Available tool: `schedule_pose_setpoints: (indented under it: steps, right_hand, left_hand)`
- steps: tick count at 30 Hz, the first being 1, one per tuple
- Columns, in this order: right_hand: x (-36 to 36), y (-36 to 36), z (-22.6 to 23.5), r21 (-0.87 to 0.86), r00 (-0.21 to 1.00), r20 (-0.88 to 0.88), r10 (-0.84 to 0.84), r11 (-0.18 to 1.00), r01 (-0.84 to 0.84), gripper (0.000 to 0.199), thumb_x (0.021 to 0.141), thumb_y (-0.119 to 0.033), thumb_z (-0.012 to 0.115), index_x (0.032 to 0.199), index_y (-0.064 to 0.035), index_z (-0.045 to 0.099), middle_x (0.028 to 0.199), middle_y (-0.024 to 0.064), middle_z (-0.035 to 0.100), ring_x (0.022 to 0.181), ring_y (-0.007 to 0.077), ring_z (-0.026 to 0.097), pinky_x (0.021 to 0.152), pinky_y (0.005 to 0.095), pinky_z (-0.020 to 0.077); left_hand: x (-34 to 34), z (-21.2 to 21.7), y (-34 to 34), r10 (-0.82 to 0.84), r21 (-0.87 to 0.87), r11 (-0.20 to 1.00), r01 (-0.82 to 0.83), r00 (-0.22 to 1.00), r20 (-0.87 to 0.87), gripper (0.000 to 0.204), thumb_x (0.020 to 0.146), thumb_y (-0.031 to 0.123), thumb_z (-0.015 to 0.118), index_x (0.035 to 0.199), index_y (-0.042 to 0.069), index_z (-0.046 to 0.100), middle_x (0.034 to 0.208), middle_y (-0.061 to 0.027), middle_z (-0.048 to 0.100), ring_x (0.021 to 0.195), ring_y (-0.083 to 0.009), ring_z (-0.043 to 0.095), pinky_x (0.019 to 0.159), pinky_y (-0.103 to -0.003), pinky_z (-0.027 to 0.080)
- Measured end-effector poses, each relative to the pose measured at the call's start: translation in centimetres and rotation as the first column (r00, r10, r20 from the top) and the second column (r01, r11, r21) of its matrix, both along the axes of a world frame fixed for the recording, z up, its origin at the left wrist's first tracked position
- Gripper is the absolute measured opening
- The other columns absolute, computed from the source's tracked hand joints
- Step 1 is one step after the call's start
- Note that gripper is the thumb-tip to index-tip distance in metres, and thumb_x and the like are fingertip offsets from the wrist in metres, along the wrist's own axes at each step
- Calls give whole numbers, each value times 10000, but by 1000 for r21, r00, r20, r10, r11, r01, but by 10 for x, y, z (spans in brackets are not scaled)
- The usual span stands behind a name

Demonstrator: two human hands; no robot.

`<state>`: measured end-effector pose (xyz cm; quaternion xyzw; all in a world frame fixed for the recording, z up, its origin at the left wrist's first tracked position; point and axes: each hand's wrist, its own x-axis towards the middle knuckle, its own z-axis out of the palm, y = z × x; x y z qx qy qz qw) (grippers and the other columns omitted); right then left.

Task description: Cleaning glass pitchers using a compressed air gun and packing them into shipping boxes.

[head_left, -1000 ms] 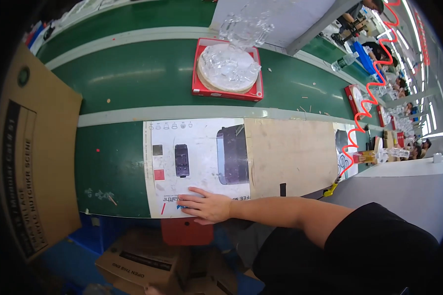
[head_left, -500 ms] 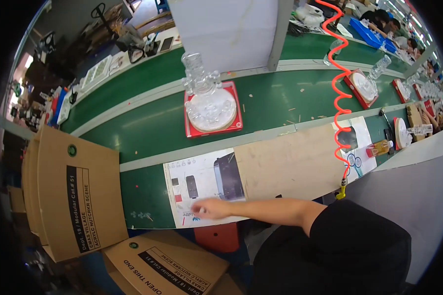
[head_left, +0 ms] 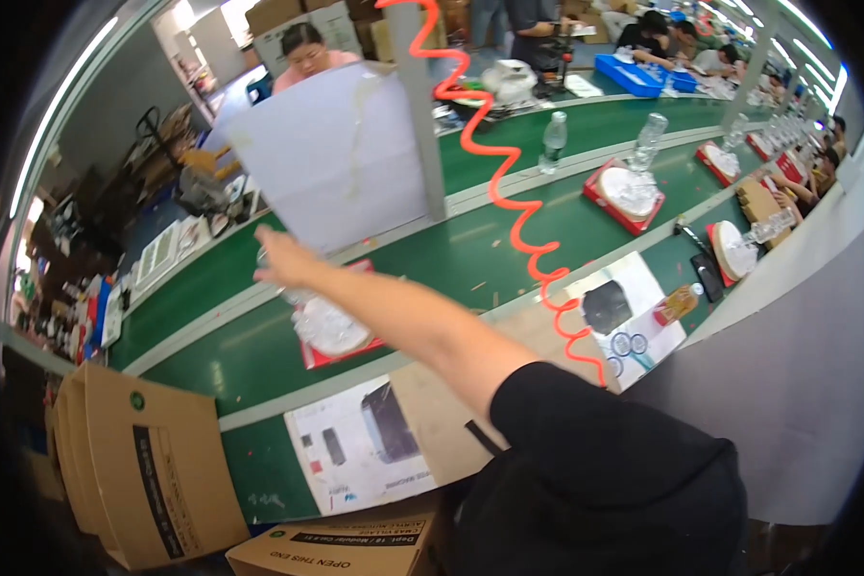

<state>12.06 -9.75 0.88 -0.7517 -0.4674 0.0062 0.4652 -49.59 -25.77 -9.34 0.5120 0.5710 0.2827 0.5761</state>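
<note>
Head view: the right hand (head_left: 280,257), on an outstretched arm, reaches over the red tray (head_left: 341,348) carrying a clear glass piece (head_left: 328,324). Its fingers (head_left: 262,235) seem loosely together, holding nothing; nothing is lifted yet. The tray lies flat just below the fingers, long axis along the green conveyor belt (head_left: 432,259). The left hand is out of sight.

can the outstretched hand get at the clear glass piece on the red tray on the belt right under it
Probably yes. The right hand is stretched over the green conveyor belt, just above the clear glass piece on the red tray; nothing appears to block it, only a short drop.
</note>
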Motion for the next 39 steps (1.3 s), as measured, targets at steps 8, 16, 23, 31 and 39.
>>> schedule_pose_setpoints:
  steps: [8, 16, 23, 31, 39]
  right_hand:
    - [-50, -44, -11, 250, 955, 283, -93, 968, 20, 550, 657, -83, 789, 1154, -53, 555, 1200, 135, 482, 1131, 339, 476, 921, 444, 466]
    - [-89, -139, 24, 468, 958, 284, 49, 865, -183, 441, 697, -20, 752, 1107, -53, 593, 1246, 152, 513, 1177, 367, 480, 990, 455, 429]
    - [-105, -237, 13, 358, 982, 116, 146, 917, -178, 378, 695, -11, 764, 1020, -69, 580, 1233, 128, 571, 1132, 355, 513, 950, 426, 453]
    - [-123, -318, -26, 400, 991, -132, -10, 914, 62, 596, 733, -47, 801, 1266, -63, 535, 1344, 137, 549, 1258, 310, 492, 1014, 397, 435]
    - [-132, -429, -195, -423, 747, -452, -488, 854, 302, 361, 936, -312, 606, 1109, 5, 598, 890, 159, 679, 835, 286, 673, 774, 389, 519]
  left_hand:
    - [118, 40, -39, -42, -204, 979, 31, 998, -47, 859, 870, 16, 634, 1513, 94, 69, 1371, -202, 420, 1053, -312, 568, 777, -444, 585]
    - [124, 17, -34, -85, -208, 977, 56, 988, -132, 738, 946, 412, 563, 1501, 108, 183, 1344, -217, 473, 912, -333, 647, 671, -401, 581]
    - [122, -20, -40, -108, -350, 936, 34, 975, -196, 657, 966, 518, 481, 1415, 62, 330, 1123, -157, 596, 832, -275, 653, 642, -353, 526]
    - [117, -1, -36, -157, -396, 910, 119, 985, -65, 506, 964, 413, 472, 1269, 17, 395, 1116, -148, 561, 787, -298, 656, 588, -349, 538]
    - [117, 41, -8, -608, -476, 749, 461, 764, -215, 639, 1009, 524, 380, 1193, -70, 527, 1043, -188, 660, 743, -301, 704, 472, -351, 565]
